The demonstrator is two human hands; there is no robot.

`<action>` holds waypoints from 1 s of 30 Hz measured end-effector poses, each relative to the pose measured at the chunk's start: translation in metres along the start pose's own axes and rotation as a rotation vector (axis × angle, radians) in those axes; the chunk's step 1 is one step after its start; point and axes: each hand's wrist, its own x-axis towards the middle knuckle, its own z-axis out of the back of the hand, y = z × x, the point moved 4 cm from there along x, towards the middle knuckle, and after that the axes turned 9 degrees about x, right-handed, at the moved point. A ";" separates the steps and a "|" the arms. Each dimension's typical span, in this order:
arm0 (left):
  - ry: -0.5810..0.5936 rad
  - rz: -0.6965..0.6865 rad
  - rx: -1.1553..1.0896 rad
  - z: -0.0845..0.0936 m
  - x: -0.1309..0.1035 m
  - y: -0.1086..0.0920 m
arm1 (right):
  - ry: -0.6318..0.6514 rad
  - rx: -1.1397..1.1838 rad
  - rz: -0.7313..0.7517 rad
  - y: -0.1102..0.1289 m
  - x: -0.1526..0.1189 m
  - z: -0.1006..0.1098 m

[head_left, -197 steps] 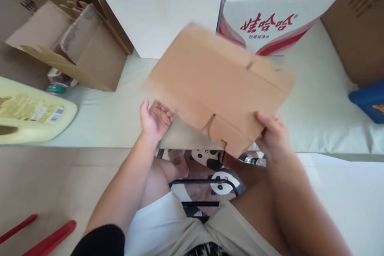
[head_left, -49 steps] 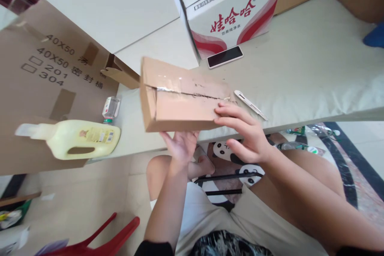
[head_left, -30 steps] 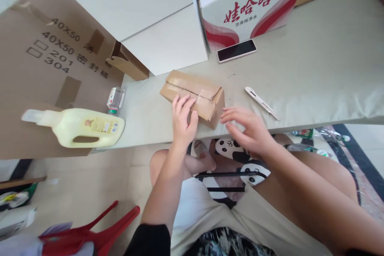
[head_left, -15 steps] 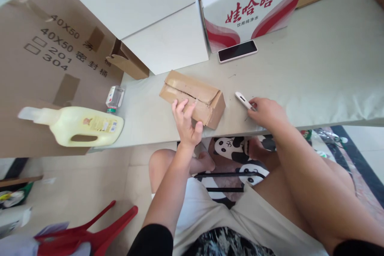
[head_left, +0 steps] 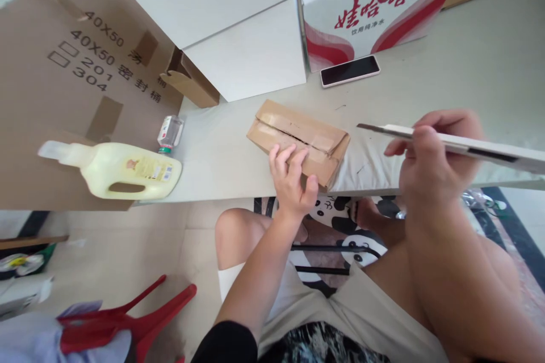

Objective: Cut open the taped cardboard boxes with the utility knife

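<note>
A small brown cardboard box [head_left: 304, 127] lies aslant on the cloth-covered surface, with a dark slit along its taped top. My left hand [head_left: 293, 181] holds it at the near side, fingers apart over the top and thumb lower down by the near right corner. Raised to the right of the box, my right hand [head_left: 434, 159] grips a white utility knife [head_left: 481, 146]. Its dark blade is out and points left, apart from the box. The palm hides part of the knife's handle.
A phone [head_left: 349, 71] lies against a white and red carton [head_left: 361, 22] at the back. On the left stand a yellowish jug [head_left: 131, 173], a small clear bottle [head_left: 170, 132] and a big cardboard carton [head_left: 51, 108]. A red chair [head_left: 140, 317] is at lower left.
My right hand has lifted the utility knife off the surface and turned it so the blade points left. My left hand stays on the box. The whole view has shifted slightly.
</note>
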 end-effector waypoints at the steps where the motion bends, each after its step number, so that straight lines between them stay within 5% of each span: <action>1: 0.009 0.008 -0.007 -0.001 -0.001 -0.001 | 0.079 -0.002 0.014 0.007 -0.003 -0.005; 5: 0.005 0.011 -0.039 -0.002 -0.003 -0.002 | 0.406 -0.171 -0.004 0.017 -0.018 -0.028; 9: -0.018 0.007 -0.037 -0.002 -0.004 0.000 | 0.555 -0.315 0.058 0.011 -0.024 -0.040; 23: -0.074 -0.007 -0.032 -0.005 -0.005 0.000 | 0.408 -0.393 0.085 0.010 -0.030 -0.046; 30: -0.091 -0.038 -0.004 -0.004 -0.003 0.001 | 0.521 -0.441 0.063 0.015 -0.020 -0.039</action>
